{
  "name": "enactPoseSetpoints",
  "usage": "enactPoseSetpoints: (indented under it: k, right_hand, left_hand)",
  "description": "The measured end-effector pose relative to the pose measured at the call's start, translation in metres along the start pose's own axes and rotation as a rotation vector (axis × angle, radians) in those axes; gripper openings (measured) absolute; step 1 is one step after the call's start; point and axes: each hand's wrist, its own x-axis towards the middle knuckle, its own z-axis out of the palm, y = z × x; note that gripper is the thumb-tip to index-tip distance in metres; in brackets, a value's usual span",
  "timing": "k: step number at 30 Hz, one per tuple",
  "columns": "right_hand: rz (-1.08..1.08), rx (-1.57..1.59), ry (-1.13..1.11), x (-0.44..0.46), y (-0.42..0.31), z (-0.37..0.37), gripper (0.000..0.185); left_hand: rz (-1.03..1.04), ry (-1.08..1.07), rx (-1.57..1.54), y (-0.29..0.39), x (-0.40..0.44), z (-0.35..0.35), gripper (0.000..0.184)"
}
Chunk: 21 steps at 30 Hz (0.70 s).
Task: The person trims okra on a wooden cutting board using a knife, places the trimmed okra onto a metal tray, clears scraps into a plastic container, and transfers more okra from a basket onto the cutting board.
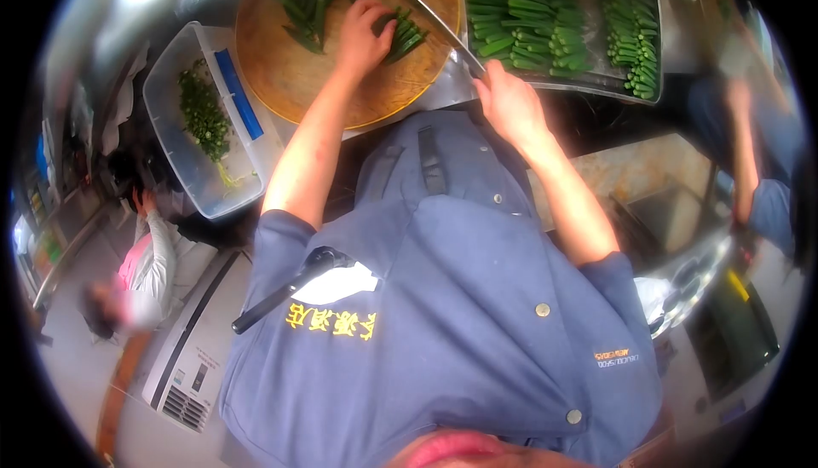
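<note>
Round yellow-brown wooden board (281, 85) on the counter, w/ a short bunch of slender green vegetables (409, 40) near its R side & a longer pile beyond. L hand (366, 38) curled against the bunch; can't tell if clamped. R hand (511, 103), apart from L, gripped round a thin steel-bladed knife (433, 18), tip over the board. Dark rectangular tray (601, 63) w/ more greens, R; clear plastic bin (245, 161) w/ leafy herbs (204, 110), L.

Yellow "酒店" lettering (320, 319) on jacket (460, 298)
</note>
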Motion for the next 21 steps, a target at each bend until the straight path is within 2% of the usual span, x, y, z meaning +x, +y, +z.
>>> enactPoseSetpoints:
  k: [3, 10, 12, 15, 18, 21]
  right_hand:
    - [0.031, 0.004, -0.017, 0.001, -0.002, 0.001, 0.025]
    - [0.028, 0.024, -0.002, -0.001, -0.001, 0.002, 0.024]
    - [0.038, 0.031, -0.006, -0.001, -0.003, 0.001, 0.024]
    - [0.015, 0.042, 0.028, -0.003, -0.009, -0.002, 0.024]
    - [-0.027, 0.045, 0.064, -0.002, -0.022, -0.007, 0.024]
    - [-0.018, 0.000, -0.020, -0.001, -0.037, -0.012, 0.024]
  left_hand:
    - [0.094, -0.108, 0.041, -0.002, 0.007, -0.005, 0.021]
    - [0.113, -0.187, 0.007, -0.002, 0.011, -0.011, 0.025]
    - [0.039, -0.063, -0.103, 0.003, 0.005, -0.011, 0.023]
    - [0.062, 0.039, -0.007, 0.005, -0.013, -0.007, 0.022]
    - [0.085, 0.036, 0.021, 0.002, -0.024, 0.009, 0.021]
    - [0.109, 0.059, 0.043, 0.002, -0.027, 0.016, 0.021]
